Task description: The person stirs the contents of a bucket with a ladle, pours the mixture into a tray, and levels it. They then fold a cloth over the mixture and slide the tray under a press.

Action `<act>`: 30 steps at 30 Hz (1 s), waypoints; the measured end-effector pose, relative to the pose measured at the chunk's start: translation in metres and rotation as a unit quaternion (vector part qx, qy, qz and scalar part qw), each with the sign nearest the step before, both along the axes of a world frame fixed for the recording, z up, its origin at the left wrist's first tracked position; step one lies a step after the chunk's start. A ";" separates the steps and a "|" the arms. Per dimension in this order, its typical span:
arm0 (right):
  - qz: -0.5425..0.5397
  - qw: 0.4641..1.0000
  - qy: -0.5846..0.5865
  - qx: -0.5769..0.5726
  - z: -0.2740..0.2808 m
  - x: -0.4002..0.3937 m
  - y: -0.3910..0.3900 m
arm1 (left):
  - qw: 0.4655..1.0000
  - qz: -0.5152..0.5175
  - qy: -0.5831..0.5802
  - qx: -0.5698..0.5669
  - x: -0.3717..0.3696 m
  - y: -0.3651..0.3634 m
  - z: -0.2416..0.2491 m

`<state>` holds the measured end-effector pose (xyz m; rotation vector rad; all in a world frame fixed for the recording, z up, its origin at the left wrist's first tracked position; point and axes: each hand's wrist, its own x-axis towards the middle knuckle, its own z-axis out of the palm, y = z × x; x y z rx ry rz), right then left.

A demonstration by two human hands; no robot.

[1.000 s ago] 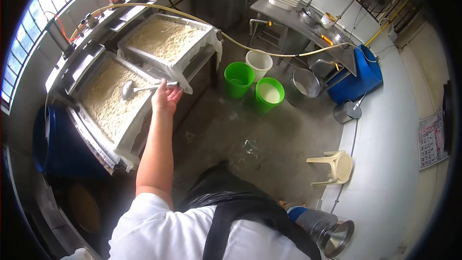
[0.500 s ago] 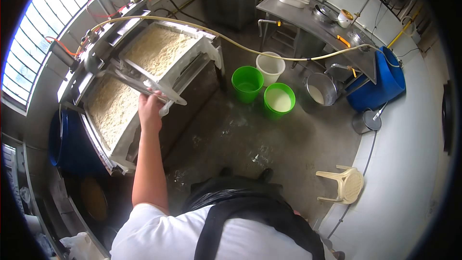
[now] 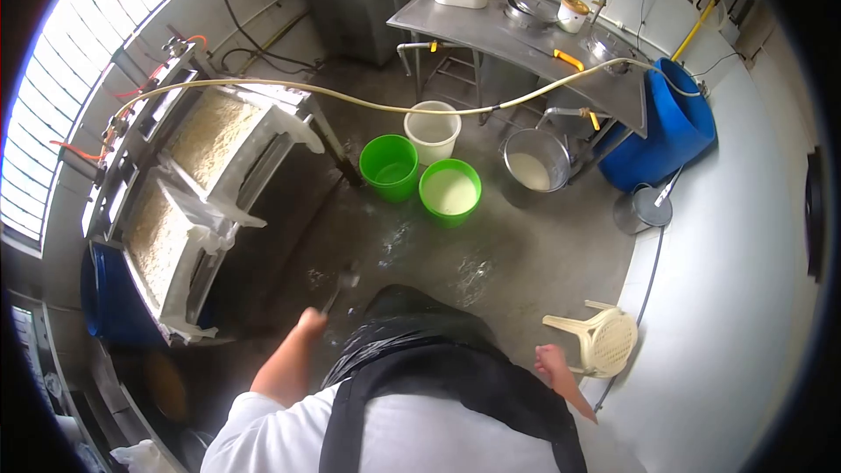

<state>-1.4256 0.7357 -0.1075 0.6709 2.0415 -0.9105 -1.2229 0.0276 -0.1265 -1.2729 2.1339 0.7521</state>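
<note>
My left hand (image 3: 311, 322) is closed round the handle of a metal ladle (image 3: 348, 280), held low over the floor beside my apron. Motion blurs the ladle's head. My right hand (image 3: 550, 359) hangs at my side near the plastic stool, its fingers curled in with nothing visible in them. To the left are two cloth-lined metal trays: the far one holds crumbly pale curd (image 3: 215, 133), as does the near one (image 3: 156, 232). White cloth (image 3: 210, 236) drapes over their edges. Ahead, a green bucket (image 3: 450, 191) contains white liquid.
A second green bucket (image 3: 389, 166) and a white bucket (image 3: 433, 130) stand ahead, with a metal pot (image 3: 536, 162) to their right. A yellowish hose (image 3: 350, 103) spans the room. Behind is a steel table (image 3: 491, 24); at right are a blue barrel (image 3: 657, 136) and a stool (image 3: 609, 342).
My left hand has moved from over the curd trays down towards my body, carrying the ladle. My right hand has come into view. The view has turned rightward.
</note>
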 end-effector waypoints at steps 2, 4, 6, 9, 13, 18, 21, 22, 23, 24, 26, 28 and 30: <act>-0.028 1.000 0.007 -0.004 0.006 -0.026 -0.009 | 0.795 -0.578 -0.182 -0.007 0.085 -0.008 -0.119; 0.003 1.000 0.000 -0.014 -0.001 -0.057 -0.014 | 0.852 -0.521 -0.042 0.040 0.138 -0.012 -0.094; 0.034 0.999 -0.012 -0.004 -0.005 -0.085 -0.032 | 0.819 -0.524 -0.222 0.074 0.142 0.012 -0.072; 0.220 0.975 -0.018 0.000 -0.014 -0.136 -0.051 | 0.764 -0.562 -0.309 0.069 0.101 0.020 -0.062; 0.291 0.956 -0.007 0.029 0.004 -0.217 -0.068 | 0.718 -0.595 -0.359 0.039 -0.024 0.010 -0.096; 0.311 0.941 0.121 0.048 0.032 -0.363 -0.078 | 0.992 -0.094 -0.082 0.023 -0.225 -0.020 -0.147; 0.299 0.932 0.196 0.056 0.053 -0.456 -0.112 | 0.996 -0.025 0.082 -0.032 -0.384 0.018 0.017; 0.292 0.927 0.230 0.047 0.056 -0.485 -0.127 | 0.995 -0.030 0.095 -0.027 -0.410 0.024 0.031; 0.290 0.925 0.245 0.024 0.051 -0.518 -0.138 | 0.993 -0.035 0.108 -0.021 -0.431 0.030 0.039; 0.287 0.922 0.259 0.022 0.057 -0.549 -0.156 | 0.994 -0.032 0.100 -0.019 -0.447 0.037 0.043; 0.329 0.878 0.348 0.020 0.064 -0.617 -0.196 | 0.995 -0.044 0.092 -0.009 -0.475 0.051 0.042; 0.367 0.843 0.391 0.042 0.102 -0.682 -0.256 | 0.995 -0.047 0.084 -0.015 -0.494 0.068 0.029; 0.384 0.764 0.518 0.027 0.102 -0.752 -0.298 | 0.997 -0.047 0.065 0.011 -0.515 0.084 0.020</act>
